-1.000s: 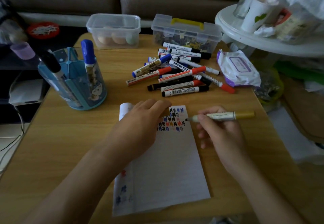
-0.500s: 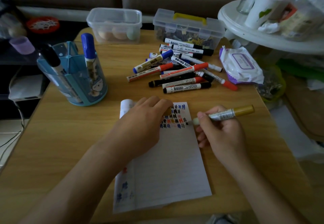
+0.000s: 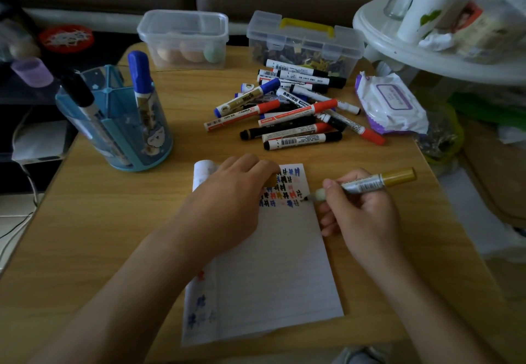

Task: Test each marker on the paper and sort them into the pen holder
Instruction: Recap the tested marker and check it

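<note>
A lined white paper (image 3: 273, 272) lies on the wooden table (image 3: 94, 221), with several small red, blue and black test marks near its top. My left hand (image 3: 227, 201) presses flat on the paper's upper left, and something small and gold shows under its fingers. My right hand (image 3: 361, 212) grips a gold-ended marker (image 3: 370, 182), its tip touching the paper's right edge beside the marks. A pile of several red, blue and black markers (image 3: 293, 113) lies behind the paper. The blue pen holder (image 3: 119, 124) at the left holds a black marker and a blue marker.
Two clear plastic boxes (image 3: 185, 39) (image 3: 304, 44) stand at the table's far edge. A pack of wet wipes (image 3: 390, 104) lies right of the marker pile. A white round side table (image 3: 427, 47) with bottles stands at the right. A sofa runs behind.
My right hand has shifted the gold-ended marker slightly, its tip lower along the paper's right edge, where a new mark has appeared. The left hand stays pressed on the paper.
</note>
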